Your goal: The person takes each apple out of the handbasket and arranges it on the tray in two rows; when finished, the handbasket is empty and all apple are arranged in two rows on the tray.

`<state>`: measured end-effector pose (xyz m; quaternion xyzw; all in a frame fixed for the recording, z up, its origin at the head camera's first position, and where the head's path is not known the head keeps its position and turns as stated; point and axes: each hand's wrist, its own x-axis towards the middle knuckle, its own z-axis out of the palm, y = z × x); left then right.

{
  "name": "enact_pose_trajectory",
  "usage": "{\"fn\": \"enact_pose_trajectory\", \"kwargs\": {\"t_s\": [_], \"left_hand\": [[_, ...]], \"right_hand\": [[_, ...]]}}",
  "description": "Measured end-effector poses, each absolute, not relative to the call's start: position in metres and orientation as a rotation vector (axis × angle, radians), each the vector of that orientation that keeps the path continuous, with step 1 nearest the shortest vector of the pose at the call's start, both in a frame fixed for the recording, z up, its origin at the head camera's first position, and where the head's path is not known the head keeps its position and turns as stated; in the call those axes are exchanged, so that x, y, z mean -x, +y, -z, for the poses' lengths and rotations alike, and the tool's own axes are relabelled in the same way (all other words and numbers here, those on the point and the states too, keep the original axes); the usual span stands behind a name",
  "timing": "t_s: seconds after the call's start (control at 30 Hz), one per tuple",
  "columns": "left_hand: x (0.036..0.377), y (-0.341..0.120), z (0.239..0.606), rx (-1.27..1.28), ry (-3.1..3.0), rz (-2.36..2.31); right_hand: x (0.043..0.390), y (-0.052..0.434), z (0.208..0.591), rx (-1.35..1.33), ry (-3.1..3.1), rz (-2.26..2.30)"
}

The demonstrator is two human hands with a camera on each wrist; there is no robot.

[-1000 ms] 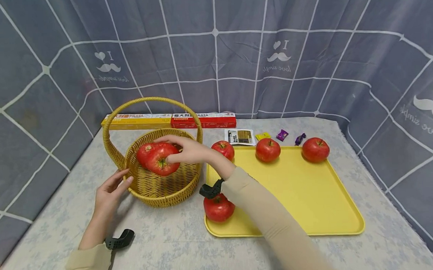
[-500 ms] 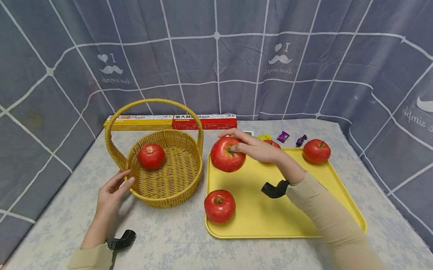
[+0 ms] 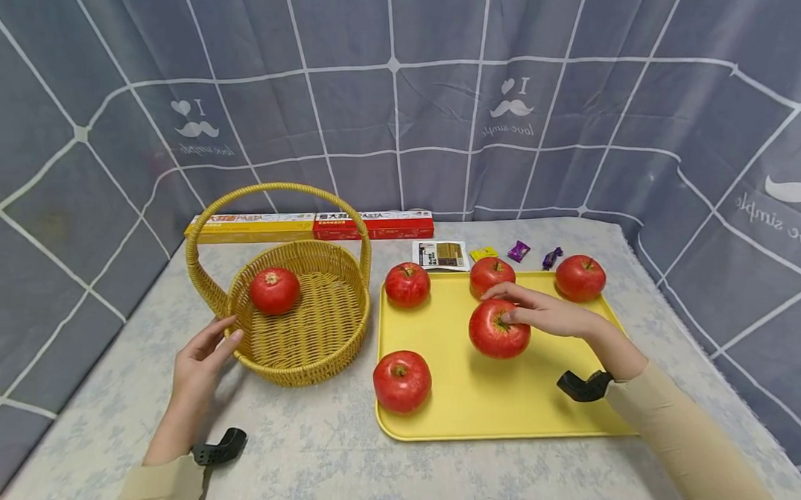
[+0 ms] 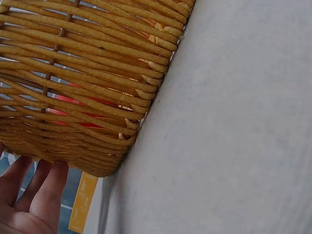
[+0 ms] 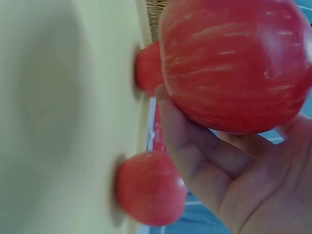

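My right hand (image 3: 544, 314) holds a red apple (image 3: 497, 334) above the middle of the yellow tray (image 3: 441, 420). In the right wrist view, a gap and a shadow show between this apple (image 5: 234, 63) and the tray's surface. My left hand (image 3: 200, 363) touches the left side of the yellow wicker basket (image 3: 305, 370) near its rim, fingers fairly straight. The left wrist view shows its fingertips against the basket's woven wall (image 4: 87, 63). One red apple (image 3: 275, 290) lies inside the basket, toward its left.
On the tray sit more apples: back left (image 3: 407, 285), back middle (image 3: 490, 274), back right (image 3: 579, 277) and front left (image 3: 402, 382). Behind stand a yellow pasta box (image 3: 255, 230), a red pasta box (image 3: 373, 227), a white packet (image 3: 439, 255) and small wrapped candies (image 3: 518, 251). The basket's tall handle (image 3: 273, 187) arches up.
My right hand has carried its apple out of the basket, rightward over the tray's middle. My left hand stays at the basket's side.
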<state>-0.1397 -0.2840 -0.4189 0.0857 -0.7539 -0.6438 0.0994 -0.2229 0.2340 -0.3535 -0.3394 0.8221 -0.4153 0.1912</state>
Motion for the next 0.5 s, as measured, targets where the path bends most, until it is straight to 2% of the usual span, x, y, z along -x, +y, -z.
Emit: {"fn": "enact_pose_trajectory", "kwargs": {"t_s": [0.5], "left_hand": [[0.14,-0.284,0.42,-0.235,-2.214,1.922]], "right_hand": [[0.203,0.252,0.389,0.98,2.284,1.054]]}}
